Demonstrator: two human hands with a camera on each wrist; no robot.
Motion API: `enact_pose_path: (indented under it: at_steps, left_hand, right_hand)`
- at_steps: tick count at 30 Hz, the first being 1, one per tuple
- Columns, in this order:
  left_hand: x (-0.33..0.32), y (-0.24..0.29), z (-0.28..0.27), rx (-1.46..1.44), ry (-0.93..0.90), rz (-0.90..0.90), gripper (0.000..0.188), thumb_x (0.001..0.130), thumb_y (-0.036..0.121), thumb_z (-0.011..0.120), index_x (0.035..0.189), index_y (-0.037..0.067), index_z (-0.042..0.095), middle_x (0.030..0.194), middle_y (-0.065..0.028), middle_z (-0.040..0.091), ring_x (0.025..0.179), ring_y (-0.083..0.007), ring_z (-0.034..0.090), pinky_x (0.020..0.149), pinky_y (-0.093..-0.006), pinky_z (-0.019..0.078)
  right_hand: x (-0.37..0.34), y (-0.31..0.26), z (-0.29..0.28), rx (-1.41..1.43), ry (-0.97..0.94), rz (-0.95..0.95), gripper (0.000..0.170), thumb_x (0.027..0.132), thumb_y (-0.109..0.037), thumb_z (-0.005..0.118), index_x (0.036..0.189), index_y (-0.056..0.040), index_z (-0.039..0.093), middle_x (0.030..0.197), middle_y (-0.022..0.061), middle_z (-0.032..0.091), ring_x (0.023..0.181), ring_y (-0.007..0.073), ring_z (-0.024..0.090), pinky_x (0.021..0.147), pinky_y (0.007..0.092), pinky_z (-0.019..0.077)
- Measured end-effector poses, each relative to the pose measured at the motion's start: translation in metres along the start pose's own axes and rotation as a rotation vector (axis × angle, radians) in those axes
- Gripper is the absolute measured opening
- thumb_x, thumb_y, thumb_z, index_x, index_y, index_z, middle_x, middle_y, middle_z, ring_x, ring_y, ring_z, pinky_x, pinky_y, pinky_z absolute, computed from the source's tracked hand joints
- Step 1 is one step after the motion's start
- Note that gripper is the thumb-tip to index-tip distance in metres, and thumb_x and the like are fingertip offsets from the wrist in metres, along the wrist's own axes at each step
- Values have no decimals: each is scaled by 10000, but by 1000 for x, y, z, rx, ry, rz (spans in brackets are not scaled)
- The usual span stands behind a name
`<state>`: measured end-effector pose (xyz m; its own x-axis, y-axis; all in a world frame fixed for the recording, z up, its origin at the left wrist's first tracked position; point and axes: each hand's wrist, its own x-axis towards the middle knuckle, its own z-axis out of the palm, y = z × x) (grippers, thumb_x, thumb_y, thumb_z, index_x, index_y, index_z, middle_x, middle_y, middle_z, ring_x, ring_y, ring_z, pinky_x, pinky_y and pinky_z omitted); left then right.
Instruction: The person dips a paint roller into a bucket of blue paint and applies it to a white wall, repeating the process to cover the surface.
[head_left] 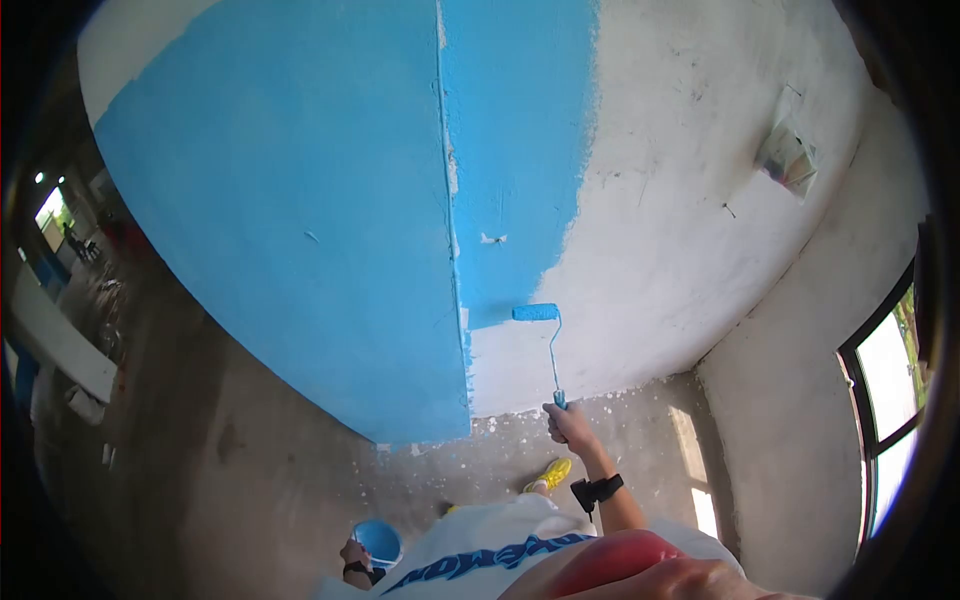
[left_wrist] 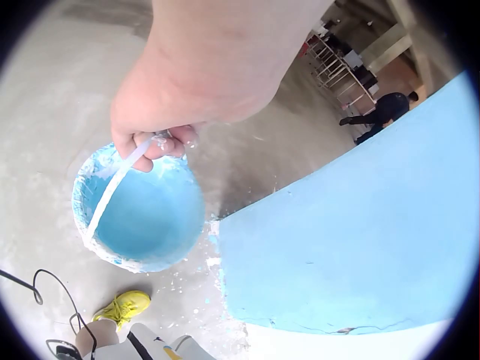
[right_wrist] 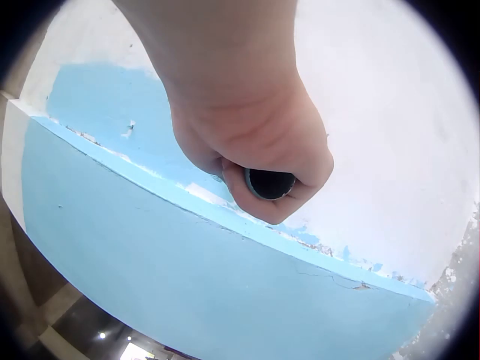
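My right hand (head_left: 572, 425) grips the handle of a paint roller (head_left: 536, 312), its blue sleeve against the wall at the lower edge of the fresh blue paint. In the right wrist view the fingers of my right hand (right_wrist: 251, 150) wrap the handle, whose dark round end (right_wrist: 271, 184) faces the camera; the roller sleeve is hidden. Low on the left, my left hand (head_left: 353, 552) holds a paint bucket (head_left: 380, 541). The left wrist view shows my left hand (left_wrist: 161, 124) curled round the white bail of the bucket (left_wrist: 193, 217), which has light blue paint inside and a smeared rim.
The wall (head_left: 300, 200) is blue left of a vertical ridge and partly blue beside it; white wall (head_left: 690, 200) lies to the right. A plastic bag (head_left: 788, 160) hangs there. A window (head_left: 890, 390) is at far right. Another person (left_wrist: 382, 112) bends over in the background.
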<state>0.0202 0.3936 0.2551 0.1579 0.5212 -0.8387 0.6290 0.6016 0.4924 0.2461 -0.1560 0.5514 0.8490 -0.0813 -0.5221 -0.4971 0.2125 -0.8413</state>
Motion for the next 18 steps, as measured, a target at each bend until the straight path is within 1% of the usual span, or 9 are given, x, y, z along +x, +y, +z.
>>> enact_pose_path:
  at_steps: [1, 3, 6, 9, 11, 12, 14, 16, 18]
  left_hand:
    - [-2, -4, 5, 48, 72, -12, 184, 880, 197, 477, 892, 36, 564, 723, -85, 494, 642, -211, 489, 624, -406, 415]
    - [-20, -6, 7, -28, 72, -22, 180, 875, 184, 490, 884, 18, 556, 714, -87, 500, 641, -215, 496, 619, -400, 420]
    - [2, 10, 28, 27, 3, 35, 178, 875, 186, 493, 889, 20, 557, 720, -89, 506, 643, -215, 501, 620, -402, 425]
    - [8, 7, 61, 92, -74, 94, 176, 876, 188, 499, 896, 23, 558, 729, -91, 514, 647, -216, 510, 621, -405, 431]
    - [2, -3, 65, 138, -99, 124, 175, 876, 189, 503, 900, 25, 558, 735, -93, 520, 650, -217, 515, 621, -406, 436]
    - [-1, -8, 65, 158, -105, 142, 174, 876, 190, 504, 903, 26, 558, 738, -93, 523, 651, -217, 518, 622, -407, 438]
    - [-6, -17, 58, 199, -105, 180, 173, 876, 191, 508, 907, 28, 559, 744, -95, 528, 654, -217, 523, 622, -409, 442]
    - [-7, -14, 58, 228, -102, 233, 173, 877, 193, 512, 912, 30, 559, 750, -96, 534, 656, -218, 529, 623, -411, 446]
    - [-5, -9, 53, 273, -95, 287, 172, 877, 194, 516, 917, 33, 560, 756, -98, 539, 659, -218, 534, 623, -413, 451]
  right_hand:
    - [-12, -17, -5, -14, 27, -47, 341, 910, -177, 578, 653, -151, 355, 515, -68, 328, 377, 49, 278, 340, 245, 191]
    - [-38, -72, -12, -47, 42, -136, 339, 914, -186, 580, 663, -150, 356, 518, -70, 325, 378, 43, 273, 340, 240, 186]
    - [-70, -155, -14, -56, 93, -315, 333, 920, -193, 571, 670, -151, 356, 520, -75, 309, 377, 35, 257, 338, 232, 179]
    - [-98, -238, -5, -31, 91, -451, 344, 914, -200, 588, 663, -150, 357, 522, -73, 308, 383, 37, 267, 342, 224, 185]
    - [-107, -287, 2, -92, 106, -572, 346, 914, -205, 583, 666, -156, 347, 529, -78, 302, 386, 34, 252, 347, 225, 178]
    - [-110, -312, 4, -121, 73, -617, 347, 913, -211, 582, 666, -158, 343, 532, -79, 304, 389, 33, 252, 350, 225, 178]
    - [-115, -350, 9, -157, 25, -683, 356, 911, -222, 583, 665, -163, 332, 535, -80, 302, 396, 31, 248, 356, 225, 177]
    - [-109, -383, 18, -156, -5, -718, 362, 910, -227, 583, 663, -166, 325, 536, -81, 298, 400, 31, 244, 360, 226, 175]
    - [-99, -406, 19, -209, -56, -812, 370, 909, -228, 582, 662, -166, 314, 540, -80, 288, 411, 32, 239, 362, 229, 178]
